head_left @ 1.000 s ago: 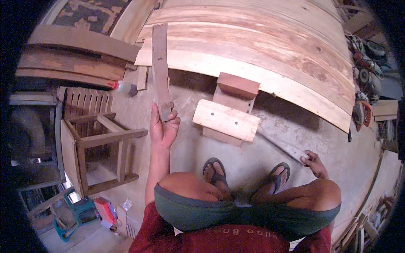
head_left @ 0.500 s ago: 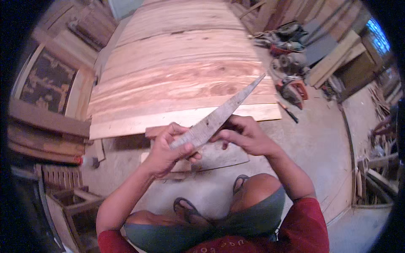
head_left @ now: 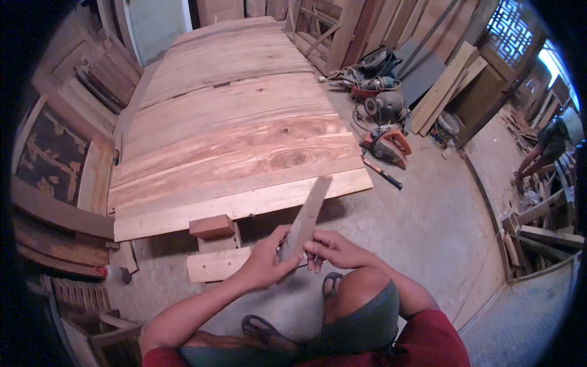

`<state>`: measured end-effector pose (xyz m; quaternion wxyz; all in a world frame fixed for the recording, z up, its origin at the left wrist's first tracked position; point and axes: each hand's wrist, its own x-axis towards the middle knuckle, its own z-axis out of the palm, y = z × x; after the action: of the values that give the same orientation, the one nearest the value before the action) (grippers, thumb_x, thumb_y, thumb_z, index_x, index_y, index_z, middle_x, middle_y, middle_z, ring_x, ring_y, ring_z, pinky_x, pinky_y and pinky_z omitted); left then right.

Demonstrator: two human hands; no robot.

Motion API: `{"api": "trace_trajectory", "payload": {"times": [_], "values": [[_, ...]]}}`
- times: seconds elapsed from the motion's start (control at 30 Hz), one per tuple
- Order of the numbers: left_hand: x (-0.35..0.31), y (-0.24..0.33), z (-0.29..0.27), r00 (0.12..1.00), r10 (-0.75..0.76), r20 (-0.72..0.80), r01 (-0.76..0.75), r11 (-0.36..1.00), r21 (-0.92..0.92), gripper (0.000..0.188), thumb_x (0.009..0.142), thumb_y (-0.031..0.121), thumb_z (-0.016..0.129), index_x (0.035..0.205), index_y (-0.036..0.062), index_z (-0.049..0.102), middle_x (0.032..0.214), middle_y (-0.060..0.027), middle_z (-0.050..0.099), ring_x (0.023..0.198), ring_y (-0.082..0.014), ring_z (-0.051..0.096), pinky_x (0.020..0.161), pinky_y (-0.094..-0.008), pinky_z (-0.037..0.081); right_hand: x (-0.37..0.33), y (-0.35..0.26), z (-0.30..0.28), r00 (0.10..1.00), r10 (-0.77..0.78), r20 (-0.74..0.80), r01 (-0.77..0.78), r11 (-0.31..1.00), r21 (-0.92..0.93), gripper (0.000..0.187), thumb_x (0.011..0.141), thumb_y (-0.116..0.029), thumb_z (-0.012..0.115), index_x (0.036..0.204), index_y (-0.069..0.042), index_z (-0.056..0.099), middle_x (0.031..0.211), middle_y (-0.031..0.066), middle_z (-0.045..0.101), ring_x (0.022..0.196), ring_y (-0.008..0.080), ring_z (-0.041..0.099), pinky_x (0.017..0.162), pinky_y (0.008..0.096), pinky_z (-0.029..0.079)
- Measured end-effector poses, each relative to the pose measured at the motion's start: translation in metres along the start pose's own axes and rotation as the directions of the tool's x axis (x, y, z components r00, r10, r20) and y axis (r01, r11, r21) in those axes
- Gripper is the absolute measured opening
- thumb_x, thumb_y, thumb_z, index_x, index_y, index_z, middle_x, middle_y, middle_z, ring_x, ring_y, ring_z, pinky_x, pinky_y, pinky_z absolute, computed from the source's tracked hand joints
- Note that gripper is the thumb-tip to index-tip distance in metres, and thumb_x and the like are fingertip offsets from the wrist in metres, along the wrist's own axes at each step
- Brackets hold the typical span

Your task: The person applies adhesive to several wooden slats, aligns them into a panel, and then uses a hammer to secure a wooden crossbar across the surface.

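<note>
A flat, tapered, grey-brown blade slants up and away in front of me, its narrow end over the near edge of the wooden panel. My left hand is closed around its wider, lower part, the thumb lying along the face. My right hand has its bent fingers and thumb closed at the blade's right edge; some fingertips hang below. The wide panel of joined planks lies beyond both hands. A reddish-brown wood block rests on a support at the panel's near side, left of the blade.
A pale board with holes lies by my left forearm. Right of the panel are an orange-handled saw, a hammer-like tool and several power tools. Leaning planks stand behind. Another person bends over scrap wood at far right.
My view has shifted up, showing more of the far room. The blade has swung from a rightward slant to steeper, and both hands sit lower in view, closer together.
</note>
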<state>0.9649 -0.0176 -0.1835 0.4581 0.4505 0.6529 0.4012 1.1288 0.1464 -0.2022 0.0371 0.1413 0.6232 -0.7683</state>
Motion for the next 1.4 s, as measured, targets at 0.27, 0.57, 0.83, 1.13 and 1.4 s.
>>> {"api": "trace_trajectory", "payload": {"times": [0.27,0.57,0.83,1.13,1.4], "values": [[0.006,-0.025,0.028,0.957,0.203,-0.207,-0.252,0.937,-0.242,0.045,0.093,0.010,0.054,0.135,0.0019,0.041,0.109,-0.0100,0.059,0.095,-0.0158,0.061,0.085,-0.0334,0.053,0.008,0.021,-0.010,0.977,-0.196,0.088,0.193,0.980,0.042,0.027,0.109,-0.026,0.049,0.104,-0.002,0.061,0.090,0.0075,0.066,0.078,0.0161,0.068,0.073,0.0328,0.057],[0.027,-0.007,-0.007,0.875,-0.043,-0.482,-0.330,0.675,-0.660,0.029,0.099,0.022,0.045,0.125,0.0108,0.040,0.095,-0.0097,0.058,0.075,-0.0211,0.062,0.063,-0.0362,0.056,0.000,0.029,-0.030,0.956,-0.276,-0.103,0.232,0.920,-0.315,0.019,0.093,-0.014,0.073,0.080,-0.004,0.063,0.079,0.0028,0.065,0.073,0.0108,0.062,0.065,0.0271,0.049],[0.021,-0.005,-0.011,0.907,0.086,-0.413,-0.264,0.879,-0.397,0.041,0.104,0.036,0.040,0.130,0.0039,0.043,0.103,-0.0131,0.059,0.086,-0.0206,0.062,0.077,-0.0360,0.054,0.030,-0.043,-0.006,0.914,-0.406,-0.007,0.299,0.683,-0.667,0.034,0.096,-0.037,0.069,0.105,-0.004,0.065,0.093,0.0140,0.071,0.085,0.0304,0.070,0.071,0.0399,0.054],[0.008,-0.016,0.001,0.886,0.267,-0.380,-0.231,0.963,0.138,0.044,0.105,0.030,0.051,0.135,-0.0024,0.046,0.121,-0.0180,0.057,0.113,-0.0252,0.057,0.099,-0.0384,0.045,0.039,-0.014,-0.005,0.893,-0.432,0.125,0.435,0.759,-0.485,0.027,0.101,-0.027,0.064,0.098,0.000,0.064,0.078,0.0107,0.065,0.071,0.0169,0.063,0.066,0.0358,0.051],[0.014,0.015,0.028,0.923,0.139,-0.360,-0.120,0.990,0.074,0.039,0.102,0.030,0.060,0.126,0.0001,0.052,0.110,-0.0145,0.062,0.105,-0.0230,0.060,0.093,-0.0377,0.047,0.012,0.022,-0.017,0.780,-0.624,0.045,0.514,0.599,-0.613,0.017,0.097,-0.020,0.065,0.090,-0.004,0.063,0.077,0.0128,0.059,0.072,0.0282,0.062,0.063,0.0398,0.050]]}}
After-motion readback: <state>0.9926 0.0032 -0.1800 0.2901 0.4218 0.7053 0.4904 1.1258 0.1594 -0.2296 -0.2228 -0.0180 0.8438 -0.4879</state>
